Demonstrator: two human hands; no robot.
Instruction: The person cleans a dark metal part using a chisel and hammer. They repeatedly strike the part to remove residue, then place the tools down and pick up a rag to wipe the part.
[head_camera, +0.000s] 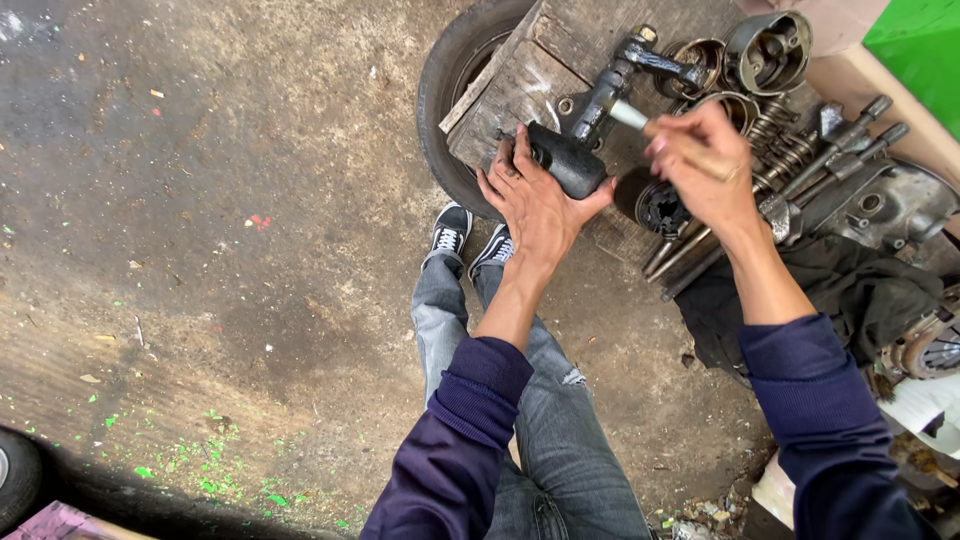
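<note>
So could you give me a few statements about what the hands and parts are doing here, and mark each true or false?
1. The left hand rests on a dark metal part lying on the wooden board. True.
2. The right hand is empty. False: it holds a tool with a pale handle, pointed at the part.
3. The board sits on a tyre. True.
4. The person is barefoot. False: they wear black and white shoes.
5. Coil springs and metal rods lie to the right of the board. True.
</note>
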